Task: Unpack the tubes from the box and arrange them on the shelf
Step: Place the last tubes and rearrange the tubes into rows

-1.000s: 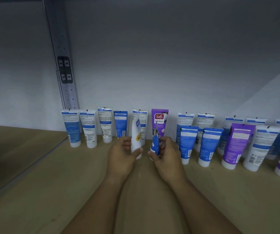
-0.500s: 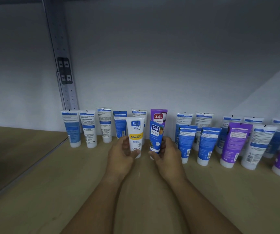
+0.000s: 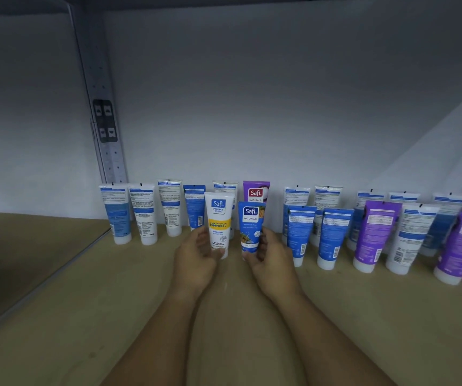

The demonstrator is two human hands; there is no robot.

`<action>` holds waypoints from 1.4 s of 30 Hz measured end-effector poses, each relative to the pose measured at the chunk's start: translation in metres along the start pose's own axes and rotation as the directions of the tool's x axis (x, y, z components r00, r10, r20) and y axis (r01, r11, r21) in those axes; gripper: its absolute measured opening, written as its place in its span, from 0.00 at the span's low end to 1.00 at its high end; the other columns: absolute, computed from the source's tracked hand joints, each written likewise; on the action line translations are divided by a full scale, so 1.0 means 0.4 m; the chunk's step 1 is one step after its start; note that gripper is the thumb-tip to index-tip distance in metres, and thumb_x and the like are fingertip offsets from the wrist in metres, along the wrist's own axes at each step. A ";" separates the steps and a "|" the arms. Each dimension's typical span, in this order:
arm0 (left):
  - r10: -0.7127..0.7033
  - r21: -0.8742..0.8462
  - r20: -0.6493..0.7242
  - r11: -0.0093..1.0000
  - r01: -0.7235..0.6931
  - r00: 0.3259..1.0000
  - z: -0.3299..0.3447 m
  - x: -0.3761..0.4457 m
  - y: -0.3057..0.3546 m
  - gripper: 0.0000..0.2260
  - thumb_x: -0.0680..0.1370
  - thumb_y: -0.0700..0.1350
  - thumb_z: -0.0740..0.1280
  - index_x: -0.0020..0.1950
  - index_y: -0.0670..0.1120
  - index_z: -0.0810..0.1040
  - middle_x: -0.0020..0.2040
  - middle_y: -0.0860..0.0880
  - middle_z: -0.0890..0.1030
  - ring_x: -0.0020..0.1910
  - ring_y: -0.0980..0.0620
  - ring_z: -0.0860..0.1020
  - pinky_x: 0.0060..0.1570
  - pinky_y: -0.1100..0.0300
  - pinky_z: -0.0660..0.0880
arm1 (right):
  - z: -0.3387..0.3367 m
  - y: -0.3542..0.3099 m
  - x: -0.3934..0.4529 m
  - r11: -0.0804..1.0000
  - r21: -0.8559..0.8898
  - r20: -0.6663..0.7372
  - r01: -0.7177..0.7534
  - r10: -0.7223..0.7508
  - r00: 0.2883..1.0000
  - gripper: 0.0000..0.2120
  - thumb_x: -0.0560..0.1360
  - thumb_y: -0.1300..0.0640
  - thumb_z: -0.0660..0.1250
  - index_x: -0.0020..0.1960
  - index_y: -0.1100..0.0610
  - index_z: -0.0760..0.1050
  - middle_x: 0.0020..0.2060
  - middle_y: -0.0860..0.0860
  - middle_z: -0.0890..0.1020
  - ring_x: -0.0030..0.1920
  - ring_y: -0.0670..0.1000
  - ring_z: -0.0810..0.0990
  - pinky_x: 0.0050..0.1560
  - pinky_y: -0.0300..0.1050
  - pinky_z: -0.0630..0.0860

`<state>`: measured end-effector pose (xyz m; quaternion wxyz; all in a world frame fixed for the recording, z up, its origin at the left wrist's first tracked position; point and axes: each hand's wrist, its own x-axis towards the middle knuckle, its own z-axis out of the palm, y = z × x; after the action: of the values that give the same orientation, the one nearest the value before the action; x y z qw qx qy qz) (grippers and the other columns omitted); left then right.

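From the head camera, both forearms reached forward over the tan shelf (image 3: 363,316) toward a row of tubes standing cap-down against the grey back wall (image 3: 280,107). The left hand (image 3: 196,260) held a white tube (image 3: 218,222) with a yellow band, its fingers curled round the lower part and the thumb pinching near the cap. The right hand (image 3: 273,260) held a blue tube (image 3: 250,225) in the same way, fingers wrapped behind it and the thumb at its foot. The two tubes stood upright, labels facing the camera, just beside each other with a narrow gap between, their caps at or very close to the shelf; whether they touched it could not be told.

Directly behind them stood a purple tube (image 3: 256,190) with its front label showing. To the left, four tubes (image 3: 143,213) stood in line with their back labels out. To the right, more blue, white and purple tubes (image 3: 374,235) stood in two loose rows. A perforated metal upright (image 3: 107,135) rose at the shelf's left rear corner.
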<state>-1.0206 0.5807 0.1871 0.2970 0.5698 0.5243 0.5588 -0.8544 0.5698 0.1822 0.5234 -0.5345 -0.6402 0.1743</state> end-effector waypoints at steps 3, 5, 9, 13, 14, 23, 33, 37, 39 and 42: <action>-0.023 0.026 -0.074 0.999 0.025 0.997 -0.003 -0.019 0.004 0.27 0.69 0.38 0.78 0.67 0.47 0.75 0.61 0.51 0.81 0.60 0.53 0.79 0.63 0.53 0.75 | -0.018 -0.010 -0.022 0.999 -0.034 0.008 -0.020 0.020 1.000 0.23 0.73 0.62 0.71 0.66 0.52 0.72 0.52 0.44 0.82 0.52 0.43 0.81 0.56 0.41 0.79; -0.034 0.055 -0.162 0.998 0.043 0.986 -0.004 -0.043 0.018 0.24 0.70 0.37 0.77 0.64 0.46 0.75 0.58 0.48 0.80 0.57 0.52 0.79 0.60 0.55 0.75 | -0.035 -0.014 -0.042 0.997 -0.067 0.009 -0.049 0.050 0.999 0.21 0.73 0.64 0.70 0.64 0.54 0.74 0.48 0.44 0.81 0.50 0.43 0.81 0.56 0.42 0.79; -0.034 0.058 -0.203 0.997 0.047 0.979 0.010 -0.104 0.054 0.11 0.71 0.34 0.72 0.49 0.45 0.76 0.43 0.50 0.81 0.43 0.52 0.80 0.48 0.57 0.76 | -0.076 -0.017 -0.087 0.990 -0.064 -0.014 -0.125 0.125 0.992 0.15 0.72 0.65 0.69 0.58 0.56 0.78 0.45 0.45 0.81 0.46 0.43 0.81 0.55 0.45 0.80; -0.030 0.108 -0.077 0.993 0.038 0.997 0.064 -0.141 0.072 0.10 0.71 0.33 0.70 0.43 0.48 0.77 0.37 0.49 0.81 0.40 0.50 0.80 0.46 0.55 0.76 | -0.143 -0.001 -0.118 0.979 -0.093 -0.193 -0.179 0.159 0.968 0.10 0.70 0.65 0.70 0.48 0.54 0.78 0.40 0.48 0.82 0.41 0.46 0.81 0.49 0.48 0.80; -0.016 0.105 -0.053 0.994 0.021 0.998 0.080 -0.149 0.078 0.10 0.71 0.32 0.70 0.42 0.48 0.77 0.37 0.49 0.81 0.40 0.50 0.80 0.46 0.56 0.77 | -0.163 0.006 -0.122 0.977 -0.102 -0.250 -0.188 0.158 0.955 0.11 0.68 0.66 0.69 0.46 0.53 0.77 0.38 0.49 0.82 0.40 0.48 0.81 0.48 0.49 0.80; 0.034 0.063 0.133 0.997 -0.043 0.991 0.261 -0.142 0.110 0.09 0.71 0.39 0.72 0.49 0.47 0.76 0.41 0.54 0.80 0.41 0.53 0.79 0.48 0.52 0.80 | -0.292 0.062 -0.088 0.944 -0.236 -0.412 -0.229 0.117 0.904 0.10 0.67 0.60 0.73 0.48 0.58 0.77 0.41 0.51 0.80 0.39 0.47 0.74 0.41 0.39 0.73; 0.147 0.057 0.118 0.986 -0.155 0.982 0.336 -0.104 0.106 0.17 0.69 0.50 0.79 0.53 0.52 0.76 0.46 0.58 0.82 0.45 0.63 0.80 0.45 0.65 0.77 | -0.275 0.115 -0.028 0.970 -0.137 -0.367 -0.203 0.140 0.920 0.19 0.65 0.52 0.79 0.51 0.53 0.75 0.43 0.46 0.81 0.42 0.44 0.81 0.38 0.37 0.76; 0.178 0.109 0.119 0.976 -0.191 0.977 0.338 -0.096 0.099 0.13 0.71 0.46 0.77 0.51 0.50 0.77 0.43 0.56 0.82 0.41 0.62 0.80 0.41 0.65 0.77 | -0.273 0.121 -0.025 0.983 -0.105 -0.352 -0.153 0.107 0.930 0.16 0.66 0.53 0.78 0.50 0.52 0.75 0.41 0.45 0.81 0.41 0.42 0.82 0.37 0.33 0.78; 0.191 0.126 0.124 0.970 -0.206 0.974 0.336 -0.096 0.101 0.13 0.72 0.44 0.77 0.52 0.49 0.77 0.43 0.56 0.83 0.41 0.61 0.80 0.43 0.61 0.80 | -0.273 0.128 -0.026 0.986 -0.087 -0.342 -0.144 0.107 0.934 0.15 0.67 0.54 0.76 0.50 0.51 0.75 0.42 0.45 0.82 0.41 0.42 0.82 0.38 0.35 0.79; 0.222 0.165 0.161 0.955 -0.248 0.962 0.333 -0.098 0.101 0.12 0.74 0.42 0.74 0.55 0.48 0.78 0.45 0.57 0.83 0.43 0.60 0.81 0.46 0.60 0.81 | -0.275 0.144 -0.027 0.978 -0.131 -0.311 -0.162 0.115 0.943 0.16 0.68 0.62 0.73 0.53 0.53 0.75 0.44 0.48 0.83 0.42 0.45 0.82 0.42 0.43 0.81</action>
<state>-0.8769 0.5661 0.1853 0.2107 0.6911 0.4798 0.4978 -0.7325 0.5447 0.1749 0.5583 -0.6377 -0.5251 0.0766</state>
